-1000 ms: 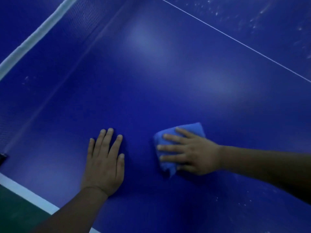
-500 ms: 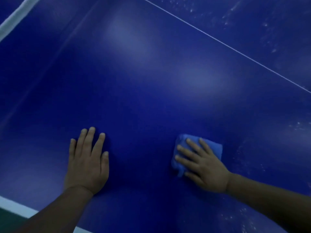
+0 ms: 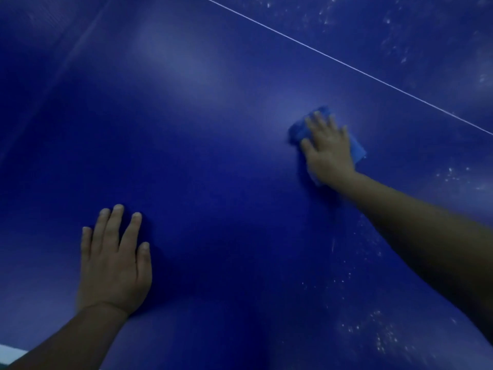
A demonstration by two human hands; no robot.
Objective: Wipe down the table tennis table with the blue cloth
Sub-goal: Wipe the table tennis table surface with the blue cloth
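The dark blue table tennis table (image 3: 213, 145) fills the view. My right hand (image 3: 329, 149) lies flat with straight fingers on the folded blue cloth (image 3: 296, 132), pressing it onto the table at the right of centre, with my arm stretched forward. Most of the cloth is hidden under my palm; its edges show to the left and right of my fingers. My left hand (image 3: 114, 263) rests flat on the table at the lower left, fingers straight and slightly spread, holding nothing.
A thin white centre line (image 3: 346, 64) runs diagonally across the upper right. White specks of dust (image 3: 373, 335) lie on the surface at the lower right and beyond the line at the top right. A sliver of the white table edge (image 3: 10, 352) shows at the bottom left.
My right hand has pushed the cloth away from me and to the right, toward the white line. My left hand has stayed planted. The net has slid out of view at the top left.
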